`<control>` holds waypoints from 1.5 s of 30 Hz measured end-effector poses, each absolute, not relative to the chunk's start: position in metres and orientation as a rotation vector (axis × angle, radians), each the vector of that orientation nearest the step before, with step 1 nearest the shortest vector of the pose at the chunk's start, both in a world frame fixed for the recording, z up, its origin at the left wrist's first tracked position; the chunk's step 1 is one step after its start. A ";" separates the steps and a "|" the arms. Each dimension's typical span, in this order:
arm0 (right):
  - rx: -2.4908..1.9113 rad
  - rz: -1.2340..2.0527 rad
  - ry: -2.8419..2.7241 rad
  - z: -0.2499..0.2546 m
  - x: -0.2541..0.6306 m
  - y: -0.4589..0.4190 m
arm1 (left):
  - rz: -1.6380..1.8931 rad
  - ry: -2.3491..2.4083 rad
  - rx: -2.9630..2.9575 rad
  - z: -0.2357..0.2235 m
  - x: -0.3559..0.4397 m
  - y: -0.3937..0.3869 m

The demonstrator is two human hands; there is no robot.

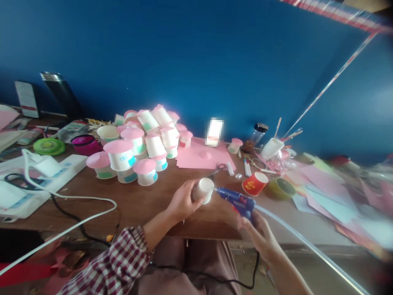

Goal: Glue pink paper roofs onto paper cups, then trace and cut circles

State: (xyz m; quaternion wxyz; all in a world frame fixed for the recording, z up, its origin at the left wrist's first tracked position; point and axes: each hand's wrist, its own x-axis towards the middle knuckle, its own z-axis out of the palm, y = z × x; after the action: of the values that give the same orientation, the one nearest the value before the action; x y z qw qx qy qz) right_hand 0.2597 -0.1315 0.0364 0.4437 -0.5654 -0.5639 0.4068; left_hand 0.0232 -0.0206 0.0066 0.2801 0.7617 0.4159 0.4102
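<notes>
In the head view, your left hand (183, 201) is closed around a white paper cup (201, 191), held over the front part of the brown bench (147, 209). The cup's pale round end faces up toward you, but glare washes it out, and you cannot tell whether it is the open mouth or the base. Your fingers and thumb cover much of its side. Your right hand (260, 231) grips a blue glue gun (238, 201) by the handle, which your hand partly hides; its nozzle points left, at the edge of the cup. The tip is too small and bright for you to tell touching from just beside. A long translucent rod (302, 235) runs from behind the gun and is cut off at the bottom edge.

Left of centre stands a heap of pink-topped cups (123, 157); the front ones hide much of those behind, so you cannot count them surely. Pink sheets (196, 157) lie beside it, partly under a pixelated bright patch that you cannot read. Scissors (220, 167) lie near the sheets' front edge, hard to make out. To the right, a red cup (255, 183) leans beside a yellowish roll (281, 187), and the loose papers (331, 188) beyond smear into blur. At far left, a white power strip (72, 164) is cut off by the frame.
</notes>
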 end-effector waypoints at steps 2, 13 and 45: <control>-1.399 1.016 -1.411 0.037 0.259 -0.132 | 1.099 1.116 2.045 0.007 0.023 -0.021; -1.432 1.007 -1.470 0.036 0.264 -0.138 | 1.109 1.117 2.051 0.004 0.023 -0.019; -1.537 0.896 -1.604 0.032 0.266 -0.143 | 1.092 1.125 2.071 0.005 0.024 -0.019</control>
State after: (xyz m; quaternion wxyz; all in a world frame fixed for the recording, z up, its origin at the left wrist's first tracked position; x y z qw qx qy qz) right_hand 0.2663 -0.1435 0.0320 0.3645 -0.5976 -0.6235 0.3483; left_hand 0.0235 -0.0193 0.0049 0.2686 0.7679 0.4173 0.4050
